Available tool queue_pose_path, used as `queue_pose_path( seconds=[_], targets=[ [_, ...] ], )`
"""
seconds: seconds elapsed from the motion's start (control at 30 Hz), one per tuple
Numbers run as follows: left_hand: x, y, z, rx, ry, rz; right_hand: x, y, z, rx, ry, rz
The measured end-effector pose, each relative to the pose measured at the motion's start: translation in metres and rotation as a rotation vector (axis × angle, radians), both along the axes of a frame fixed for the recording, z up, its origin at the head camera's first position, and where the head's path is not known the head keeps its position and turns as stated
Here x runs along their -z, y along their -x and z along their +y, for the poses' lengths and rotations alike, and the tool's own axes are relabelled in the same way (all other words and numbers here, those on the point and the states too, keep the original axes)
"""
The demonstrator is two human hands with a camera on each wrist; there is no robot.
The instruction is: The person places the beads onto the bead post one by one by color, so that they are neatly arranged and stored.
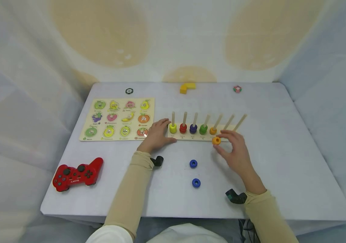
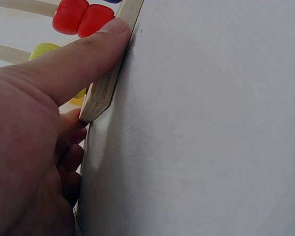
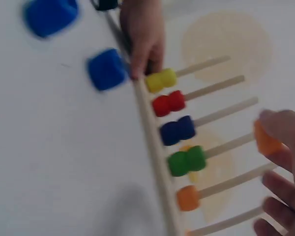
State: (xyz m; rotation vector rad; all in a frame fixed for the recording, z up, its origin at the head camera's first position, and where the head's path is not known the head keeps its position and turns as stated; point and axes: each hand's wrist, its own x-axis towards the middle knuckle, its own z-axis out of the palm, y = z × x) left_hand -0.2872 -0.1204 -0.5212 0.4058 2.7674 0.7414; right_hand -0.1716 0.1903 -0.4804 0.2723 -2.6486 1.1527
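My left hand point(image 1: 157, 135) grips the left end of a wooden peg board point(image 2: 102, 93), thumb along the front edge and fingers behind the end. Upright pegs carry paired beads in yellow point(image 3: 161, 80), red point(image 3: 168, 103), dark blue point(image 3: 177, 131) and green point(image 3: 187, 161). A single orange bead point(image 3: 188, 198) sits on the peg beside the green ones. Another orange bead point(image 1: 214, 141) is pinched between thumb and fingertips of my right hand point(image 1: 236, 153), in front of that peg. The bases of the rightmost pegs are partly hidden by this hand.
Two blue beads point(image 1: 193, 167) lie on the table in front of the board. To the left are a fruit puzzle board point(image 1: 119, 127) and a red game controller point(image 1: 77, 176). Along the back sit a yellow block point(image 1: 183, 89), a dark round disc point(image 1: 129, 89) and a small red-green piece point(image 1: 237, 89).
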Motion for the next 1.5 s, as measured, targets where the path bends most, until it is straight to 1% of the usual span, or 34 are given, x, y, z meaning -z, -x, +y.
queue_pose_path(
  seconds=[0.07,0.13,0.2,0.3,0.47,0.6,0.73,0.8,0.87,0.97,1.03,1.1,1.17,1.27,1.33,1.37,1.43,1.5],
  targets=[
    [-0.002,0.001,-0.003,-0.008,0.000,0.003,-0.012,0.018,0.000,0.055,0.023,0.099],
    [-0.001,0.001,-0.005,-0.015,0.002,0.005,-0.023,0.034,-0.002,0.108,0.043,0.162],
    [0.000,0.001,-0.006,-0.019,0.001,0.001,-0.030,0.047,-0.003,0.147,0.052,0.196],
    [0.003,0.000,-0.006,-0.021,0.012,0.000,-0.035,0.058,-0.005,0.181,0.043,0.185],
    [0.005,0.000,-0.002,0.001,0.018,0.010,-0.034,0.061,-0.005,0.222,0.022,0.101],
    [0.005,0.001,0.001,0.006,0.008,0.023,-0.033,0.059,-0.004,0.239,0.015,0.084],
    [0.006,0.000,-0.001,-0.011,0.024,0.025,-0.032,0.060,-0.004,0.211,0.012,0.078],
    [0.008,0.000,-0.002,-0.010,0.024,0.024,-0.030,0.060,-0.004,0.205,0.015,0.093],
    [0.008,0.000,-0.002,-0.005,0.016,0.023,-0.029,0.059,-0.004,0.207,0.037,0.128],
    [0.007,0.000,-0.001,0.001,0.006,0.020,-0.023,0.051,-0.006,0.213,0.076,0.230],
    [0.006,0.000,0.000,0.002,0.006,0.018,-0.015,0.041,-0.010,0.170,0.086,0.277],
    [0.005,0.000,0.001,0.006,0.010,0.014,-0.002,0.026,-0.014,0.074,0.048,0.267],
    [0.005,0.000,0.001,0.015,0.017,0.014,0.011,0.008,-0.019,-0.079,-0.021,0.184],
    [0.004,0.001,0.002,0.024,0.023,0.022,0.025,-0.015,-0.022,-0.334,-0.116,-0.021],
    [0.004,0.002,0.002,0.022,0.027,0.031,0.031,-0.026,-0.024,-0.463,-0.169,-0.136],
    [0.004,0.002,0.002,0.018,0.029,0.033,0.034,-0.030,-0.024,-0.514,-0.191,-0.175],
    [0.005,0.002,0.001,0.011,0.033,0.034,0.038,-0.035,-0.026,-0.579,-0.248,-0.201],
    [0.005,0.001,0.000,0.004,0.037,0.030,0.042,-0.039,-0.028,-0.616,-0.297,-0.178]
  ],
)
